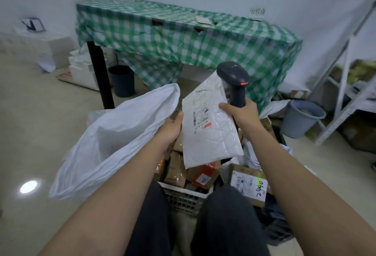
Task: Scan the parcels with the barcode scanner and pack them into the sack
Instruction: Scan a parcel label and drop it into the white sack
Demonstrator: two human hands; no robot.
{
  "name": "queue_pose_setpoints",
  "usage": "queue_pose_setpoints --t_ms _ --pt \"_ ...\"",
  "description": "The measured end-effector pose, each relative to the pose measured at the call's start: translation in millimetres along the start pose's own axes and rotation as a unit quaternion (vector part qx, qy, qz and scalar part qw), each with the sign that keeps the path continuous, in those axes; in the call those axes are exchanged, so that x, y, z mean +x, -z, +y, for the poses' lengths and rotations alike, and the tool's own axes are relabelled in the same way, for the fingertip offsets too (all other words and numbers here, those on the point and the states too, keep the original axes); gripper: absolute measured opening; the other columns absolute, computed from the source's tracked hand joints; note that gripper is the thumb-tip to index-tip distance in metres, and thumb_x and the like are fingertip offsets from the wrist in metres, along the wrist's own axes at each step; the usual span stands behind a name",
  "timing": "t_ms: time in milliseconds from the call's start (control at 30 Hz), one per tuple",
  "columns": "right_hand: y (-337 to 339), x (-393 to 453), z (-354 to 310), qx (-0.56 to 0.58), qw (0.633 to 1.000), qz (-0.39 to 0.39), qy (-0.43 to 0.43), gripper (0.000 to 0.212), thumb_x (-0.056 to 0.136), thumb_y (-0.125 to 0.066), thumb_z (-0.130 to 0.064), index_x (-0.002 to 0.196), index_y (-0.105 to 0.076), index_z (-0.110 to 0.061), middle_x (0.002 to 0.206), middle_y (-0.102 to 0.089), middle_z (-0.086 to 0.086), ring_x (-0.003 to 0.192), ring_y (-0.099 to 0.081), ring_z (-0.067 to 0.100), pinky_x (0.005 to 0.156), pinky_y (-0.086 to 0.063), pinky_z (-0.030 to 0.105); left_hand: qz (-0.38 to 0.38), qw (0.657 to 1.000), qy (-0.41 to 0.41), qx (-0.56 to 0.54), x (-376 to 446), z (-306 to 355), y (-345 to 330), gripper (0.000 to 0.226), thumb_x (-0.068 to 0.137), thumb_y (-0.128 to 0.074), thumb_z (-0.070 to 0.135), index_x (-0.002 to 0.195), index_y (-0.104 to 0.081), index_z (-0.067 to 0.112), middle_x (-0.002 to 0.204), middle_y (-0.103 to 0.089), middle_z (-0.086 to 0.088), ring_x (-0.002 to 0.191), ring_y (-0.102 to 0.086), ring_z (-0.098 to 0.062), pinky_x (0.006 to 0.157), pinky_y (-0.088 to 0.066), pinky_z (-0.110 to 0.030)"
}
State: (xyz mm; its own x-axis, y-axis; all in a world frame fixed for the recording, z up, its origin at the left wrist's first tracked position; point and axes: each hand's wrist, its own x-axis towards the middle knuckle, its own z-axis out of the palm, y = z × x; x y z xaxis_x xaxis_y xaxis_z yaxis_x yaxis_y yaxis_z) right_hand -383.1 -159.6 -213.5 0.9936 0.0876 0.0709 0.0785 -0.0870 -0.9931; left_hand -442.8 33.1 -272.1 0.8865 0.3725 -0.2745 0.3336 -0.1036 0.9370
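the right hand (243, 116) grips a dark plastic barcode scanner (234, 80) and pinches a white quilted padded mailer (207, 133) with a printed barcode label. the left hand (172, 128) holds the crinkled white woven sack (114, 137) open. a brown cardboard box (249, 184) reads "2440".

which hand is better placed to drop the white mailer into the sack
Right. The right hand already pinches the white mailer along with the barcode scanner, while the left hand grips the white sack mouth open beside it.
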Motion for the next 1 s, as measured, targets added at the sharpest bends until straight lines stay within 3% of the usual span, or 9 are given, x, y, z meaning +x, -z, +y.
queue_pose_setpoints --t_ms 133,233,367,433,533,600,733,833,1000 --pt "-19.2 33.5 9.6 0.078 0.996 -0.038 -0.005 0.024 0.075 -0.078 0.000 0.089 -0.065 -0.015 0.085 -0.070 0.007 0.075 -0.069 0.020 0.071 -0.059 0.035 -0.051 0.990 0.068 -0.117 56.6 -22.1 -1.7 0.090 0.071 -0.040 0.087 0.136 -0.051 0.026 0.139 -0.054 0.000 0.124 -0.052 -0.027 0.109 -0.036 -0.048" --pt "-35.5 68.4 21.8 0.101 0.993 -0.055 -0.027 0.026 0.075 -0.076 0.004 0.088 -0.065 -0.015 0.082 -0.070 0.004 0.069 -0.068 0.016 0.066 -0.059 0.032 -0.017 0.975 0.087 -0.202 95.3 -34.3 -2.0 0.048 0.095 -0.045 0.053 0.121 -0.062 0.016 0.120 -0.067 -0.005 0.109 -0.063 -0.027 0.101 -0.046 -0.047" --pt "-41.1 108.1 48.9 0.011 0.998 -0.053 -0.023 0.020 0.077 -0.078 -0.004 0.084 -0.062 -0.014 0.080 -0.067 0.003 0.068 -0.063 0.014 0.063 -0.056 0.030 0.104 0.976 0.018 -0.192 108.1 -26.0 8.8 0.016 0.097 -0.055 0.022 0.108 -0.060 0.011 0.106 -0.068 -0.007 0.091 -0.066 -0.025 0.089 -0.052 -0.041" --pt "-39.6 114.3 66.1 -0.051 0.997 -0.052 -0.014 0.019 0.079 -0.079 -0.018 0.082 -0.061 -0.013 0.072 -0.061 0.001 0.062 -0.055 0.013 0.060 -0.047 0.029 0.142 0.976 -0.005 -0.163 110.9 -25.7 15.8 0.011 0.095 -0.056 0.017 0.106 -0.058 0.015 0.105 -0.068 -0.006 0.093 -0.066 -0.025 0.089 -0.053 -0.042" --pt "-29.8 108.1 83.2 -0.088 0.995 -0.047 -0.015 0.034 0.081 -0.076 -0.037 0.087 -0.064 -0.006 0.068 -0.053 0.003 0.061 -0.047 0.013 0.060 -0.039 0.031 0.160 0.979 -0.038 -0.119 105.6 -22.7 23.6 0.012 0.095 -0.057 0.020 0.107 -0.057 0.018 0.099 -0.068 -0.001 0.089 -0.067 -0.020 0.082 -0.055 -0.039" --pt "-18.7 103.9 88.1 -0.099 0.993 -0.062 0.014 0.021 0.081 -0.076 -0.036 0.086 -0.066 -0.019 0.071 -0.054 0.001 0.063 -0.048 0.012 0.062 -0.040 0.032 0.163 0.979 -0.060 -0.109 103.0 -21.0 28.8 0.010 0.095 -0.057 0.018 0.106 -0.057 0.017 0.095 -0.067 0.002 0.085 -0.066 -0.016 0.077 -0.054 -0.034" --pt "1.3 96.1 86.5 -0.200 0.957 -0.188 0.092 0.018 0.082 -0.076 -0.027 0.096 -0.067 -0.020 0.077 -0.063 0.006 0.068 -0.056 0.017 0.065 -0.047 0.042 0.164 0.977 -0.098 -0.097 91.0 -17.7 34.4 0.011 0.094 -0.059 0.016 0.105 -0.058 0.017 0.095 -0.067 0.004 0.085 -0.066 -0.015 0.074 -0.053 -0.029" --pt "9.6 86.3 82.1 -0.302 0.909 -0.254 0.133 0.023 0.082 -0.075 -0.021 0.103 -0.067 -0.024 0.082 -0.067 -0.005 0.073 -0.061 0.013 0.068 -0.047 0.033 0.152 0.979 -0.105 -0.081 80.2 -18.4 32.8 0.006 0.095 -0.059 0.016 0.099 -0.058 0.020 0.094 -0.067 0.003 0.084 -0.065 -0.015 0.073 -0.053 -0.027" --pt "9.2 62.9 70.5 -0.399 0.860 -0.283 0.146 0.036 0.080 -0.071 -0.029 0.115 -0.064 -0.032 0.099 -0.067 -0.005 0.087 -0.062 0.015 0.075 -0.050 0.035 0.143 0.981 -0.111 -0.067 64.8 -15.6 30.5 0.010 0.097 -0.056 0.018 0.093 -0.057 0.026 0.094 -0.066 0.003 0.085 -0.065 -0.017 0.076 -0.054 -0.030"
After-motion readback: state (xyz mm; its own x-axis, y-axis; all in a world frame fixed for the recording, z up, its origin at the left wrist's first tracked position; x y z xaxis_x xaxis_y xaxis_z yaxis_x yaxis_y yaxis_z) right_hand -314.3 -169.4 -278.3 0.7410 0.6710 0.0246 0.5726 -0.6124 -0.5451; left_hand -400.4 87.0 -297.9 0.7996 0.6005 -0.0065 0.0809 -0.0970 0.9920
